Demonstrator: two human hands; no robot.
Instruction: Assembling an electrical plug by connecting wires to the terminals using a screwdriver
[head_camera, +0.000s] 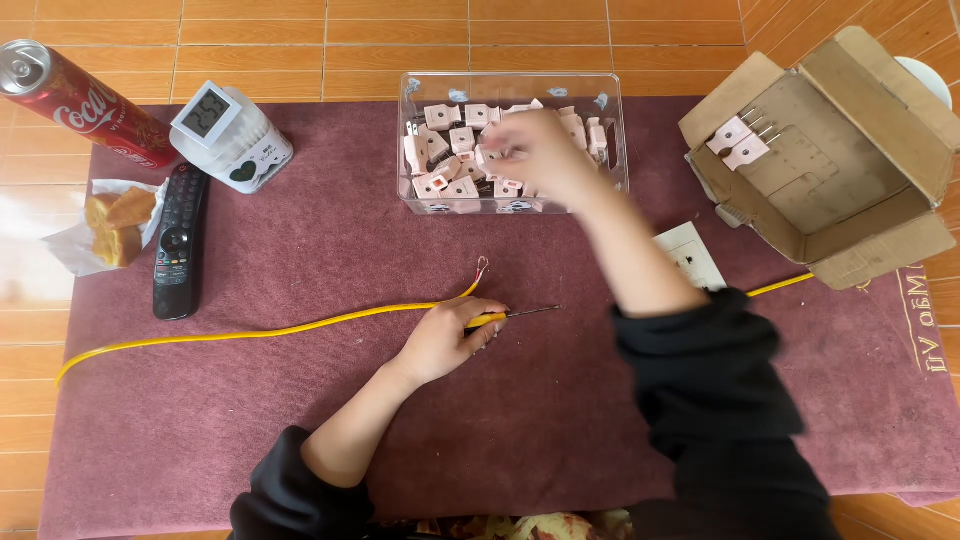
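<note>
1. The clear plastic box (612, 130) stands at the far edge of the dark red mat (300, 420) and serves as the landmark here. It is filled with small pale pink plugs (440, 116) with metal prongs.
2. The right hand (535, 150) reaches into the box, over the plugs. It is blurred, so I cannot tell whether its fingers have closed on a plug or are only touching the heap.
3. The left hand (450, 335) rests on the mat nearer the person than the box, clenched around the yellow handle of a thin screwdriver (520, 314), whose metal shaft points to the right.
4. A yellow cable (250, 333) runs across the mat below the box. Its stripped end (482, 268) curls up just beside the left hand.
5. The plugs look light, hard and smooth. In my judgement one is best pinched by its flat sides, away from the prongs. The cable looks bendy and would be held just behind the bare wires.
6. Right of the box sits an open cardboard carton (850, 190) with two more plugs. A white socket plate (690, 255) lies between them.
7. Left of the box are a white clock (225, 130), a red drink can (70, 95), a black remote (180, 240) and some bread on paper (115, 225).
</note>
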